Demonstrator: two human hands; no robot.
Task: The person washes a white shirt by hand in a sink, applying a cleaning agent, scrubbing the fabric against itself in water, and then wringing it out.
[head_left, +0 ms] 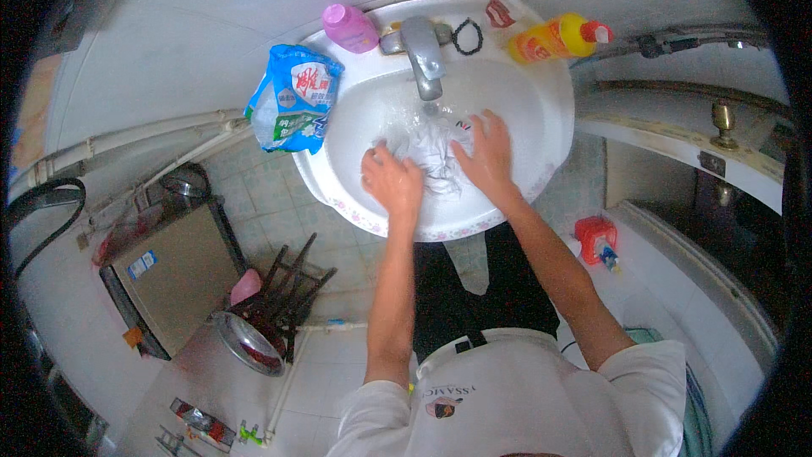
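Both my hands are down in a white wash basin [524,93] with a flower-patterned rim. My left hand [392,178] grips the near left edge of a wet white cloth with dark marks [429,148]. On the cloth's right side, my right hand [484,155] presses flat, fingers spread. The cloth lies bunched in shallow water under a metal tap [422,52].
A blue and green detergent bag [292,99] hangs over the basin's left rim. A pink bottle [349,28], a black hair tie [467,36] and a yellow bottle [558,37] sit along the back. On the floor: a dark stool [288,288], a metal bowl [247,343], a red container [595,239].
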